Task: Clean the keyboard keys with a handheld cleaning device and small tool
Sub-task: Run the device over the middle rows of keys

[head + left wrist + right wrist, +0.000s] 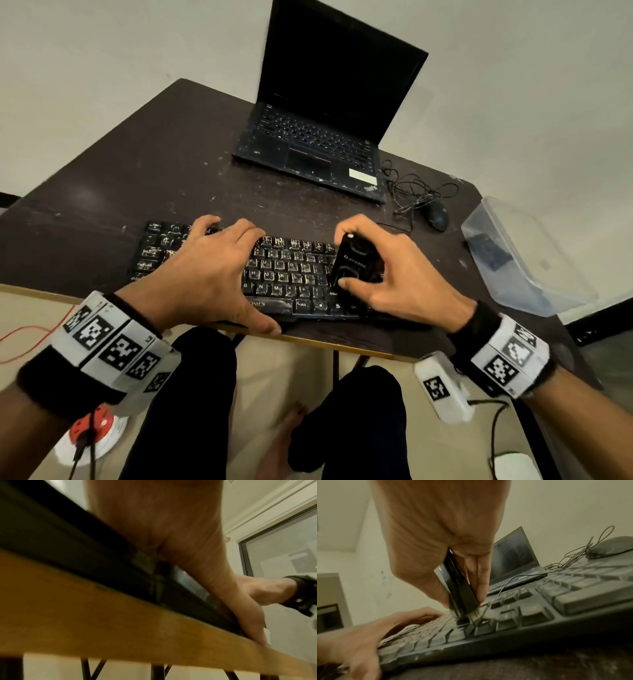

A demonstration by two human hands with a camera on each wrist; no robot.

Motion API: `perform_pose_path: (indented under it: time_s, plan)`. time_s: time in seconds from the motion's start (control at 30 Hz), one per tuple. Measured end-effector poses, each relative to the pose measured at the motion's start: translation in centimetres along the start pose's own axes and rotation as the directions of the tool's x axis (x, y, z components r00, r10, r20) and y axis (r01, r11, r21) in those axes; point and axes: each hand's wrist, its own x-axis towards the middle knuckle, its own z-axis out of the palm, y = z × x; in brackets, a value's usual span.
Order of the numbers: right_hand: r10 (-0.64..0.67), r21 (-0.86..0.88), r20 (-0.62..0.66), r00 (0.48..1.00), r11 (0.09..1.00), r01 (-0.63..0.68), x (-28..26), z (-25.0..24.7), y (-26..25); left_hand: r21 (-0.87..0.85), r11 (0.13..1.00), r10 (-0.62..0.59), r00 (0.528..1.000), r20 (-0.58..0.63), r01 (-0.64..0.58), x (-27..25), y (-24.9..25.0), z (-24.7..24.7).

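A dusty black keyboard (291,270) lies along the front edge of the dark table (137,171). My left hand (236,274) spans its left half, fingers curled over the far edge and thumb (223,581) pressed along the front edge. My right hand (359,269) grips a black handheld cleaning device (354,253) upright over the keyboard's right part. In the right wrist view the device (458,588) has pale bristles (474,615) at its lower end, pressed between the keys (530,615). No separate small tool shows.
An open black laptop (325,137) stands at the back of the table. A wired mouse (438,214) with tangled cable lies right of it. A clear plastic box (524,253) sits at the right edge. A red and white cable reel (92,431) is on the floor.
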Motion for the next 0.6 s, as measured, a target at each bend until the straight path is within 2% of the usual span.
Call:
perform_pose_path:
  time_s: [0.13, 0.17, 0.27, 0.4, 0.43, 0.53, 0.6]
  plan:
    - [0.136, -0.005, -0.146, 0.98, 0.99, -0.138, 1.0, -1.0, 1.4, 0.002, 1.0, 0.001, 1.0, 0.014, -0.001, 0.0, 0.1, -0.2]
    - [0.106, -0.017, -0.143, 0.984, 0.994, -0.109, 0.9, -0.9, 1.1, 0.004, 1.0, 0.004, 1.0, 0.013, -0.004, 0.1, 0.1, -0.2]
    - [-0.004, 0.006, -0.003, 1.0, 1.0, 0.004, 0.0, 0.1, -0.1, -0.01, 1.0, -0.001, 1.0, 0.022, 0.001, 0.1, 0.0, -0.2]
    - [0.114, 0.008, -0.111, 0.987, 0.994, -0.113, 0.9, -0.8, 1.3, -0.015, 1.0, 0.006, 1.0, 0.001, -0.006, 0.1, 0.1, -0.1]
    - [0.08, 0.007, -0.104, 0.991, 0.997, -0.08, 0.8, -0.7, 1.1, -0.01, 1.0, 0.008, 1.0, -0.001, -0.008, 0.1, 0.1, 0.0]
    - [-0.04, 0.024, 0.029, 0.999, 0.999, 0.039, 0.1, 0.2, 0.0, -0.015, 1.0, 0.009, 1.0, -0.008, -0.009, 0.1, 0.0, -0.1]
    - [0.028, 0.004, -0.018, 0.999, 1.0, -0.028, 0.9, -0.4, 0.6, -0.011, 1.0, 0.014, 1.0, -0.019, -0.014, 0.1, 0.0, 0.0]
